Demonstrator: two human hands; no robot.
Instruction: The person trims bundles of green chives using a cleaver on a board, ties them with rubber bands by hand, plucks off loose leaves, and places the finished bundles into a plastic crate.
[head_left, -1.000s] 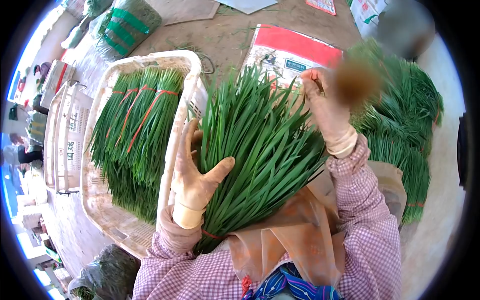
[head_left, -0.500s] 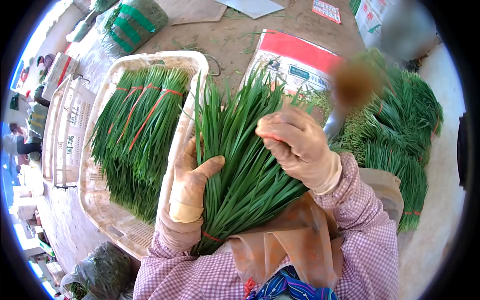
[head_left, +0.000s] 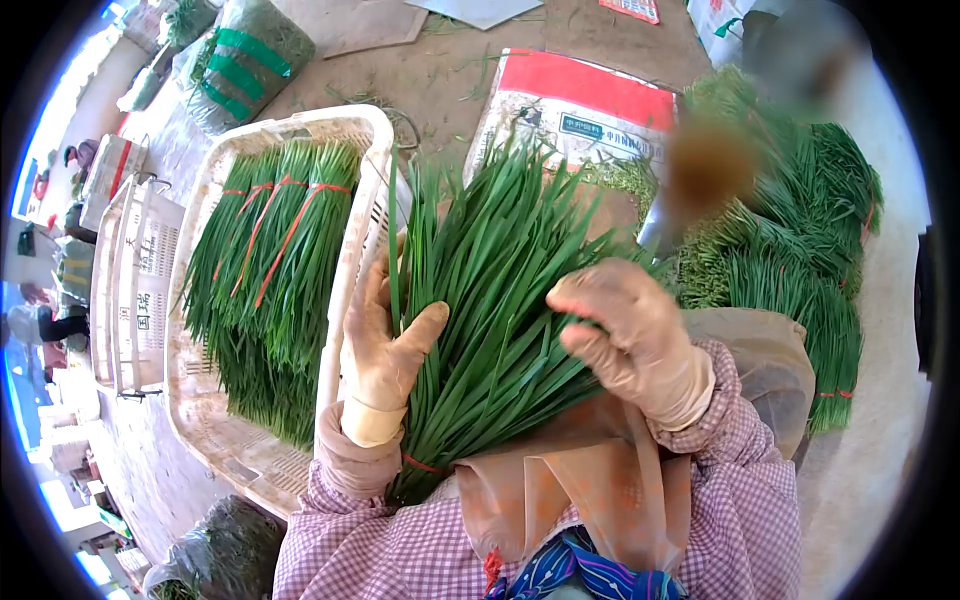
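A loose-topped bunch of garlic chives (head_left: pixel 500 290) lies across my lap, a red band (head_left: pixel 420 464) round its lower end and its leaves fanned out. My left hand (head_left: pixel 385 340), in a tan rubber glove, grips the bunch from its left side with the thumb across the leaves. On the other side, my gloved right hand (head_left: pixel 640 335) is at the edge of the leaves. Its thumb and curled forefinger are apart, with nothing visible between them. A brown apron (head_left: pixel 570 490) shows under the bunch.
At left, a white plastic crate (head_left: pixel 378 150) holds several banded chive bunches (head_left: pixel 290 240). More chives (head_left: pixel 800 240) are piled at right. Ahead lies a red and white sack (head_left: pixel 590 95). A green-taped bag (head_left: pixel 245 70) stands at far left, near stacked crates (head_left: pixel 140 270).
My right hand has moved right and slightly down, away from the leaves, and its pinched thumb and forefinger have parted. My left hand keeps its hold on the bunch.
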